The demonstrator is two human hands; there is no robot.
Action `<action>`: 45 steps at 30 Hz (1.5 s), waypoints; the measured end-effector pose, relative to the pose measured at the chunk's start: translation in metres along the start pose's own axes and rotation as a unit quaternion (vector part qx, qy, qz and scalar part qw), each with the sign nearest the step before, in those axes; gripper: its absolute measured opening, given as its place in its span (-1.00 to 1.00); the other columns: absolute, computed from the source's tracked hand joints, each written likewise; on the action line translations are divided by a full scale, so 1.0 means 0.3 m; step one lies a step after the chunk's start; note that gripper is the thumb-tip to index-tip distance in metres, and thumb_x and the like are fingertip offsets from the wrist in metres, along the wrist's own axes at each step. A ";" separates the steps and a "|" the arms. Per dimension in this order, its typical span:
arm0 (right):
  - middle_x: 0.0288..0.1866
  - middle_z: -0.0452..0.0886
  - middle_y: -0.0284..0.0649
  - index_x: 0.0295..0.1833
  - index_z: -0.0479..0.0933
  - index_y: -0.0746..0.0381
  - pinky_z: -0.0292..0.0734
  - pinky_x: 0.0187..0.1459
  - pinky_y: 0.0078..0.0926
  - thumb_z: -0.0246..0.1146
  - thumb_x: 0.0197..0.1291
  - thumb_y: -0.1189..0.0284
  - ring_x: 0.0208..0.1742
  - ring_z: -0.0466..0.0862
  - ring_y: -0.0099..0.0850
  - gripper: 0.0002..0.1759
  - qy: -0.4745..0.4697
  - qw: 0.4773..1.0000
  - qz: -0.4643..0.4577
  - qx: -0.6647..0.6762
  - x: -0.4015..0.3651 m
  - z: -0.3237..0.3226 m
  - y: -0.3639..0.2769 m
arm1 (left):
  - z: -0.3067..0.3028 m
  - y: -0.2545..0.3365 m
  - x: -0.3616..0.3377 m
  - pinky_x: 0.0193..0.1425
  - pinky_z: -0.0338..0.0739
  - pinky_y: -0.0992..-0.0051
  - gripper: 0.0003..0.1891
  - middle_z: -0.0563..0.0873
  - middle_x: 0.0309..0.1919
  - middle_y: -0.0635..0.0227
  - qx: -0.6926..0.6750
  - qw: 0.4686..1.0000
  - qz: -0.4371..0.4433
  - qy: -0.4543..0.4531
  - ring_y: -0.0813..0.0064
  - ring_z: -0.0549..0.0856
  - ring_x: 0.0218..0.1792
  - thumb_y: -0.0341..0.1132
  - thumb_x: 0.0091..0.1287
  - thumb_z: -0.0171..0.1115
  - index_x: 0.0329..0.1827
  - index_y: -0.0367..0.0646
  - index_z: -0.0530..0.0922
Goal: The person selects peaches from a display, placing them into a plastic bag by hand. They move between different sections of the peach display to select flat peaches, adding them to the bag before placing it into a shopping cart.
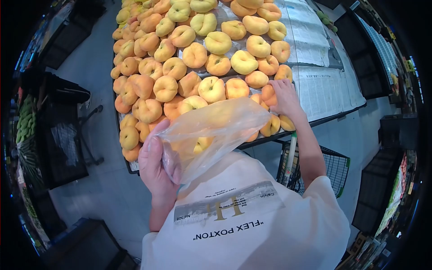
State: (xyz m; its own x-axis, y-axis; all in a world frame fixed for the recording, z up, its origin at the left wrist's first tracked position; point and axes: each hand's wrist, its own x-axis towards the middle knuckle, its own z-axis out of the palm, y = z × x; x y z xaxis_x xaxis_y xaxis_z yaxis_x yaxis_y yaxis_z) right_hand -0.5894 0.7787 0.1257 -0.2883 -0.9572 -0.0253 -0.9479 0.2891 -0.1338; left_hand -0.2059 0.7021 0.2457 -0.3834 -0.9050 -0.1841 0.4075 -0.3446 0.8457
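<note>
My left hand is closed on a clear plastic produce bag, its thumb outside and its fingers seen through the film. The bag spreads to the right in front of my chest, over the near edge of the fruit. At the front right corner of the pile, my right hand curls its fingers round an orange-yellow flat peach. More flat peaches lie about it, yellow to orange, some with creased or dimpled tops. Several near ones show through the bag.
The peaches lie on a display table with a dark edge; newspaper covers its right side. A green-and-black shopping cart stands under my right arm. Dark crates and a wheeled frame are at left, more shelving at right.
</note>
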 end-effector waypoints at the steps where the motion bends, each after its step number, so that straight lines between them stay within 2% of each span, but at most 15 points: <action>1: 0.26 0.53 -0.14 0.37 0.40 0.17 0.36 0.41 -0.17 0.63 -0.34 0.41 0.36 0.41 -0.10 -0.01 0.003 1.000 0.000 0.005 -0.004 0.002 0.000 | -0.002 -0.001 -0.001 -0.77 0.14 0.66 -0.53 0.34 -0.74 0.57 0.001 1.000 0.001 0.004 0.77 0.21 -0.83 -0.18 0.70 -0.08 0.36 -0.46 0.45; 5: 0.25 0.55 -0.18 0.38 0.39 0.17 0.40 0.40 -0.20 0.62 -0.33 0.40 0.33 0.49 -0.14 0.01 0.078 0.988 0.009 0.130 -0.032 -0.007 0.027 | -0.004 -0.001 -0.005 -0.77 0.15 0.66 -0.53 0.38 -0.74 0.56 -0.002 1.000 0.003 0.006 0.78 0.24 -0.83 -0.17 0.69 -0.06 0.36 -0.46 0.46; 8: 0.28 0.56 -0.21 0.39 0.39 0.20 0.47 0.36 -0.26 0.63 -0.28 0.38 0.29 0.58 -0.22 -0.01 0.047 0.920 0.085 0.379 -0.073 -0.198 -0.052 | -0.004 0.001 -0.001 -0.77 0.15 0.66 -0.53 0.42 -0.73 0.55 -0.010 1.000 0.004 -0.009 0.78 0.26 -0.82 -0.17 0.68 -0.04 0.36 -0.46 0.46; 11: 0.29 0.57 -0.23 0.39 0.40 0.23 0.51 0.33 -0.31 0.64 -0.26 0.38 0.26 0.63 -0.30 -0.02 0.030 0.836 -0.032 0.547 -0.144 -0.350 -0.147 | 0.013 0.012 0.006 -0.77 0.15 0.66 -0.54 0.44 -0.73 0.56 0.001 1.000 0.001 -0.015 0.78 0.26 -0.82 -0.18 0.67 -0.02 0.34 -0.47 0.49; 15: 0.32 0.56 -0.20 0.42 0.40 0.26 0.49 0.36 -0.28 0.66 -0.28 0.38 0.29 0.61 -0.33 0.02 -0.155 0.733 -0.236 0.619 -0.184 -0.397 -0.333 | 0.038 0.026 0.021 -0.72 0.10 0.69 -0.57 0.44 -0.71 0.61 0.065 0.997 0.012 -0.029 0.83 0.25 -0.80 -0.24 0.66 0.02 0.32 -0.48 0.52; 17: 0.32 0.56 -0.18 0.41 0.42 0.28 0.50 0.37 -0.28 0.64 -0.23 0.36 0.30 0.61 -0.31 -0.02 -0.245 0.758 -0.222 0.562 -0.167 -0.402 -0.458 | 0.047 0.033 0.024 -0.68 0.07 0.70 -0.59 0.43 -0.70 0.65 0.087 0.995 0.027 -0.051 0.86 0.24 -0.77 -0.27 0.65 0.04 0.32 -0.49 0.53; 19: 0.29 0.59 -0.15 0.39 0.44 0.30 0.50 0.38 -0.26 0.61 -0.17 0.33 0.29 0.62 -0.28 -0.07 -0.232 0.719 -0.227 0.614 -0.114 -0.294 -0.544 | 0.044 0.039 0.022 -0.64 0.05 0.71 -0.60 0.42 -0.69 0.68 0.110 0.990 0.040 -0.080 0.89 0.24 -0.74 -0.29 0.65 0.05 0.32 -0.50 0.53; 22: 0.20 0.64 -0.15 0.39 0.44 0.30 0.54 0.33 -0.28 0.59 -0.14 0.30 0.25 0.65 -0.27 -0.10 -0.227 0.730 -0.150 0.627 -0.040 -0.157 -0.599 | 0.026 0.047 0.014 -0.59 0.05 0.72 -0.60 0.42 -0.66 0.71 0.142 0.982 0.054 -0.111 0.92 0.25 -0.68 -0.30 0.65 0.07 0.31 -0.50 0.54; 28: 0.00 0.69 -0.06 0.19 0.49 0.39 0.62 0.08 -0.23 0.60 -0.16 0.27 0.09 0.70 -0.17 -0.22 -0.250 0.896 -0.172 0.325 0.031 -0.179 -0.646 | -0.003 0.020 0.025 -0.71 0.05 0.68 -0.58 0.38 -0.68 0.65 0.185 0.976 0.087 -0.069 0.85 0.23 -0.78 -0.23 0.64 0.07 0.26 -0.50 0.56; 32: -0.02 0.64 -0.01 0.05 0.49 0.36 0.63 -0.01 -0.23 0.61 -0.16 0.23 -0.03 0.71 -0.14 -0.30 -0.080 0.951 -0.258 0.153 0.022 -0.072 -0.689 | -0.003 0.009 0.040 -0.71 0.06 0.69 -0.56 0.37 -0.68 0.65 0.163 0.981 0.085 -0.055 0.85 0.23 -0.78 -0.21 0.64 0.07 0.27 -0.50 0.54; 34: 0.01 0.61 0.00 0.02 0.48 0.33 0.62 0.01 -0.26 0.61 -0.14 0.21 -0.02 0.69 -0.16 -0.32 0.029 0.946 -0.298 0.121 0.021 -0.036 -0.695 | -0.016 0.002 0.047 -0.71 0.06 0.69 -0.55 0.38 -0.68 0.64 0.157 0.983 0.087 -0.046 0.85 0.24 -0.79 -0.20 0.64 0.07 0.27 -0.51 0.54; 37: 0.20 0.55 0.09 0.21 0.42 0.41 0.57 0.20 -0.26 0.56 -0.04 0.23 0.21 0.63 -0.15 -0.22 -0.018 0.947 -0.278 0.161 0.005 -0.030 -0.695 | -0.034 -0.002 0.046 -0.71 0.07 0.70 -0.55 0.42 -0.68 0.61 0.150 0.984 0.093 -0.020 0.85 0.25 -0.80 -0.20 0.65 0.07 0.28 -0.51 0.53; 40: 0.34 0.50 0.10 0.47 0.26 0.38 0.50 0.34 -0.20 0.52 0.03 0.25 0.42 0.49 -0.10 -0.06 -0.198 0.926 -0.218 0.235 -0.012 -0.040 -0.665 | -0.035 0.009 0.048 -0.71 0.07 0.70 -0.55 0.47 -0.68 0.58 0.130 0.986 0.100 0.017 0.84 0.26 -0.80 -0.19 0.65 0.06 0.28 -0.50 0.53; 42: 0.41 0.46 0.06 0.54 0.22 0.29 0.50 0.36 -0.18 0.50 0.08 0.27 0.44 0.48 -0.06 -0.05 -0.134 0.906 -0.239 0.324 -0.043 -0.004 -0.618 | -0.050 0.008 0.051 -0.71 0.08 0.70 -0.55 0.51 -0.67 0.57 0.107 0.988 0.109 0.028 0.84 0.27 -0.80 -0.19 0.65 0.06 0.28 -0.49 0.53; 45: 0.43 0.47 -0.01 0.52 0.33 0.17 0.50 0.37 -0.17 0.47 0.15 0.26 0.43 0.49 -0.06 -0.17 -0.158 0.782 -0.160 0.581 -0.083 -0.021 -0.574 | -0.054 0.010 0.049 -0.72 0.09 0.69 -0.56 0.50 -0.67 0.57 0.107 0.987 0.110 0.039 0.84 0.28 -0.80 -0.19 0.65 0.05 0.27 -0.48 0.53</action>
State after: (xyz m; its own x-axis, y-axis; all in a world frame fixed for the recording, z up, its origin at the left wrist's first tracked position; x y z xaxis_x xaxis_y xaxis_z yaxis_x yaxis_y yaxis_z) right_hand -0.4198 0.7529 0.1556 0.1599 -0.9868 -0.0253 -0.1490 0.0012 -0.9888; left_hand -0.1968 0.6838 0.2373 -0.2362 -0.9716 -0.0151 0.2865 -0.0845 0.9543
